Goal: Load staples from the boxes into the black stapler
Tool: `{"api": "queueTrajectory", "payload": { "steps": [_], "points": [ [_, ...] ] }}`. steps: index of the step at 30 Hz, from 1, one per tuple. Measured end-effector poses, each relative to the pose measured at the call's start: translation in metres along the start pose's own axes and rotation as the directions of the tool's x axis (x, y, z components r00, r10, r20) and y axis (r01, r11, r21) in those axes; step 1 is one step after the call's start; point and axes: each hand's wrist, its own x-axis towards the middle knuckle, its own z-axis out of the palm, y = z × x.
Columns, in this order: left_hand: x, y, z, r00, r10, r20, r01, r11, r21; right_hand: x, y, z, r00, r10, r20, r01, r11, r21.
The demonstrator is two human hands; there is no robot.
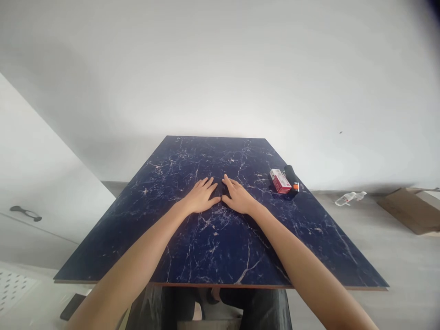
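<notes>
My left hand (200,196) and my right hand (238,196) lie flat, palms down, on a dark blue marbled slab (178,243), side by side near its middle. The thumbs nearly touch. Fingers of both hands are stretched out and hold nothing. To the right of my right hand, near the slab's right edge, lie a red and white box (280,181), a black cylindrical object (291,174) and a small orange and black lighter (295,187).
A white wall stands behind the slab. On the floor at the right lie a clear plastic bottle (349,198) and a flat cardboard piece (409,211). A white cabinet with a dark handle (25,213) is at the left. A dark phone (73,306) lies on the floor lower left.
</notes>
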Motion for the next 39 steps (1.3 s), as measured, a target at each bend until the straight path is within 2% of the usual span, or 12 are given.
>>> {"api": "queueTrajectory", "payload": {
  "steps": [8,17,24,34,37,39],
  "points": [
    [-0.001,0.003,0.001,0.999,-0.004,-0.047,0.003,1.0,-0.023,-0.002,0.004,-0.001,1.0,0.023,0.019,-0.022,0.999,-0.042],
    [-0.002,0.004,-0.002,1.0,0.009,-0.025,-0.009,1.0,0.014,-0.002,-0.001,-0.009,0.999,0.011,0.042,-0.009,0.999,-0.035],
    [-0.001,-0.004,0.006,0.999,0.025,-0.033,-0.024,1.0,0.019,-0.001,0.003,-0.005,0.999,0.036,0.031,-0.035,0.999,-0.009],
    [-0.004,0.002,0.002,1.0,0.005,-0.008,-0.005,1.0,0.001,0.0,0.007,0.0,1.0,0.009,0.019,-0.009,1.0,-0.01],
    [-0.005,0.005,0.001,0.999,0.014,-0.048,-0.015,1.0,-0.008,-0.002,0.004,-0.01,0.997,-0.027,-0.078,0.026,1.0,-0.003],
    [-0.009,0.003,-0.004,0.988,0.032,-0.148,-0.034,0.999,-0.007,-0.007,0.007,-0.026,0.962,-0.037,-0.27,0.03,0.999,-0.032]
  ]
}}
